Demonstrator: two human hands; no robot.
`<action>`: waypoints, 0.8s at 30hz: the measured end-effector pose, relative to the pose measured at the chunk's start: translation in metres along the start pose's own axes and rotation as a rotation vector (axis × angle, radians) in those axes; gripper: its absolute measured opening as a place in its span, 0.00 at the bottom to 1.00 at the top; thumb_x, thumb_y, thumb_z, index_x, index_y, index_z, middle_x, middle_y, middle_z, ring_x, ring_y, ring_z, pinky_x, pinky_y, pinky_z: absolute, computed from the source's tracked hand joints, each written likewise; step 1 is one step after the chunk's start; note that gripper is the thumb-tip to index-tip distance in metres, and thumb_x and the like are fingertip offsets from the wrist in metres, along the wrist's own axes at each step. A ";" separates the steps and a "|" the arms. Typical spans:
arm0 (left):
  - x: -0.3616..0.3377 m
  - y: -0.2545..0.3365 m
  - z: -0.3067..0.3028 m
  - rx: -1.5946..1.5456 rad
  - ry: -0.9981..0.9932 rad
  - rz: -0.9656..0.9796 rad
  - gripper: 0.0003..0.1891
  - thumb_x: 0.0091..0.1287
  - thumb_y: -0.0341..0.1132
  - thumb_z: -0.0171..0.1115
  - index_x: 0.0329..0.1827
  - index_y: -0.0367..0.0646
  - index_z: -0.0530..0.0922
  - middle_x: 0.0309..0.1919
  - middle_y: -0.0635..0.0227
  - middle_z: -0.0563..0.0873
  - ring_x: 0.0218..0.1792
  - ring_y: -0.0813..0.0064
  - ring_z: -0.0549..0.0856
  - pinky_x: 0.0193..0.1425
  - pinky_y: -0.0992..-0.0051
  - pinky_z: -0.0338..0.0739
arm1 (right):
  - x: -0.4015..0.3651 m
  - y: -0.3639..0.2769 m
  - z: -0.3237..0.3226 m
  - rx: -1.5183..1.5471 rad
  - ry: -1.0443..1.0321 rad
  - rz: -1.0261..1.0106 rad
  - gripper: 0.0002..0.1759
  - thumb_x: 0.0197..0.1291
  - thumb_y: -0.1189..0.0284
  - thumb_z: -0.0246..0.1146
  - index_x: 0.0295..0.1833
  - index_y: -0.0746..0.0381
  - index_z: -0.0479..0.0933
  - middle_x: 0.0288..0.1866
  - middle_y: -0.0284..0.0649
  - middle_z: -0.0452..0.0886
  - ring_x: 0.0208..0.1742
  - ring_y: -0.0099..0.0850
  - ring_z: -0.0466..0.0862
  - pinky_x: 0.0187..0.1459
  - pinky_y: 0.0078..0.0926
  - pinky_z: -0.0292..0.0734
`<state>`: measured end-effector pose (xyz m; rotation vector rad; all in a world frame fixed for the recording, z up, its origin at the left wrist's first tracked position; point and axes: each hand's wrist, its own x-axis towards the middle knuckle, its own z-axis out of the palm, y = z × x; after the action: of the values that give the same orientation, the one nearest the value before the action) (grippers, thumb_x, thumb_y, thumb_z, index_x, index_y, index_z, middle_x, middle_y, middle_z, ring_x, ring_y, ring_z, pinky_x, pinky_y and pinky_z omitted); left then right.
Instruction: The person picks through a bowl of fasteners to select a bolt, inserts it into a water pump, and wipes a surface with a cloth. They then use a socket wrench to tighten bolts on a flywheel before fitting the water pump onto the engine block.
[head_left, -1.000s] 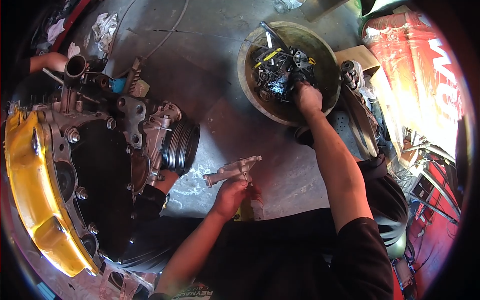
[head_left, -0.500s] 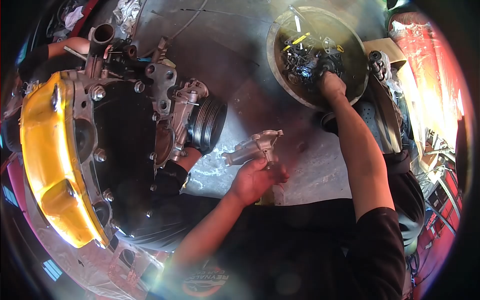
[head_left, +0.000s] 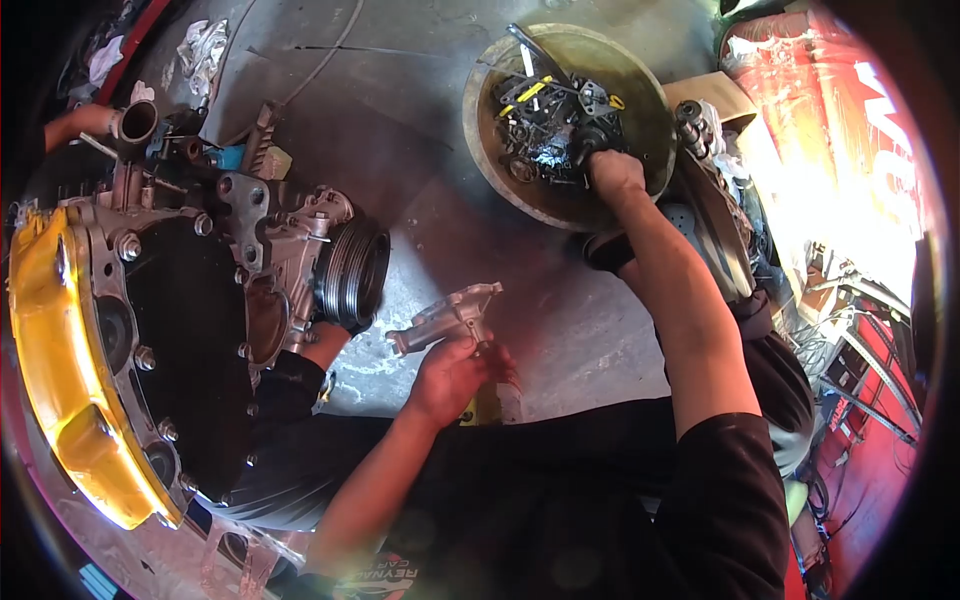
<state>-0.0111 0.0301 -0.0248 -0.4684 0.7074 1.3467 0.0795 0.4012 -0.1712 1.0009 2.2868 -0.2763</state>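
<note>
My left hand is closed round a grey metal casting, held over the floor at lower centre. My right hand reaches into a round basin at the upper right. Its fingers are bent down around something dark that I cannot make out. Beside it in the basin lie a heap of small dark metal parts, a yellow-marked piece and a flat bracket.
An engine with a yellow cover and a ribbed pulley fills the left side. Another person's hand is under the pulley, and an arm shows at upper left. A cardboard box stands right of the basin.
The whole view has shifted, so the engine and basin appear further left. The casting is still in my left hand, tilted slightly differently, and my right hand remains in the basin.
</note>
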 end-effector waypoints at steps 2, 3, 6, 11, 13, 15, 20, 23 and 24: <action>0.002 0.000 0.000 0.024 -0.003 0.019 0.18 0.72 0.44 0.54 0.56 0.42 0.76 0.46 0.55 0.83 0.53 0.54 0.82 0.65 0.54 0.71 | 0.007 0.005 0.012 0.010 -0.002 -0.036 0.13 0.62 0.71 0.57 0.45 0.58 0.87 0.50 0.46 0.87 0.52 0.42 0.87 0.54 0.39 0.82; 0.003 0.001 -0.001 0.028 -0.009 0.025 0.17 0.72 0.44 0.54 0.56 0.42 0.76 0.46 0.55 0.83 0.53 0.54 0.82 0.65 0.54 0.71 | 0.003 0.005 0.006 0.035 0.018 -0.064 0.13 0.61 0.69 0.58 0.45 0.58 0.87 0.49 0.47 0.87 0.51 0.43 0.87 0.53 0.39 0.82; 0.000 -0.002 -0.002 0.027 -0.012 0.033 0.18 0.72 0.44 0.54 0.56 0.42 0.75 0.46 0.55 0.83 0.53 0.55 0.82 0.64 0.54 0.72 | -0.010 0.008 -0.002 0.208 0.090 -0.107 0.13 0.58 0.65 0.63 0.42 0.61 0.85 0.45 0.50 0.86 0.48 0.45 0.87 0.51 0.41 0.81; -0.001 0.002 0.006 0.021 -0.032 0.030 0.18 0.71 0.44 0.56 0.56 0.41 0.75 0.45 0.56 0.83 0.53 0.56 0.82 0.63 0.55 0.73 | -0.036 0.014 -0.016 1.497 -0.037 0.079 0.09 0.59 0.71 0.67 0.44 0.63 0.79 0.36 0.43 0.85 0.35 0.34 0.84 0.38 0.31 0.78; -0.002 0.002 0.011 0.053 -0.030 0.061 0.17 0.71 0.44 0.56 0.55 0.42 0.76 0.45 0.57 0.83 0.53 0.57 0.82 0.62 0.56 0.74 | -0.072 -0.012 -0.039 2.017 -0.065 0.077 0.06 0.65 0.77 0.65 0.45 0.62 0.75 0.33 0.32 0.81 0.29 0.20 0.77 0.31 0.20 0.73; -0.003 0.001 0.017 0.074 -0.024 0.129 0.16 0.71 0.42 0.57 0.55 0.42 0.76 0.46 0.58 0.84 0.52 0.57 0.83 0.61 0.57 0.75 | -0.105 -0.037 -0.042 2.271 -0.048 -0.039 0.05 0.67 0.74 0.64 0.45 0.60 0.75 0.36 0.34 0.81 0.31 0.22 0.77 0.34 0.21 0.74; -0.014 -0.003 0.019 0.039 -0.024 0.260 0.15 0.73 0.42 0.56 0.54 0.41 0.76 0.46 0.58 0.85 0.53 0.58 0.84 0.60 0.57 0.76 | -0.184 -0.093 -0.038 2.532 -0.151 -0.242 0.03 0.69 0.72 0.63 0.43 0.59 0.76 0.39 0.38 0.81 0.32 0.24 0.76 0.38 0.23 0.74; -0.020 -0.007 0.016 0.009 -0.011 0.315 0.15 0.74 0.42 0.55 0.55 0.41 0.75 0.46 0.58 0.85 0.52 0.59 0.84 0.60 0.57 0.77 | -0.224 -0.115 -0.045 2.553 -0.260 -0.316 0.03 0.68 0.73 0.64 0.44 0.59 0.78 0.40 0.42 0.83 0.33 0.25 0.78 0.38 0.24 0.74; -0.024 -0.009 0.015 0.009 -0.002 0.315 0.14 0.74 0.41 0.55 0.54 0.41 0.75 0.45 0.58 0.85 0.52 0.59 0.84 0.59 0.58 0.77 | -0.235 -0.121 -0.046 2.529 -0.262 -0.335 0.03 0.67 0.74 0.64 0.45 0.59 0.79 0.41 0.43 0.84 0.33 0.25 0.79 0.38 0.24 0.74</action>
<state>-0.0010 0.0214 0.0013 -0.3575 0.8084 1.6371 0.0940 0.1978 0.0028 1.0187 0.5942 -3.3390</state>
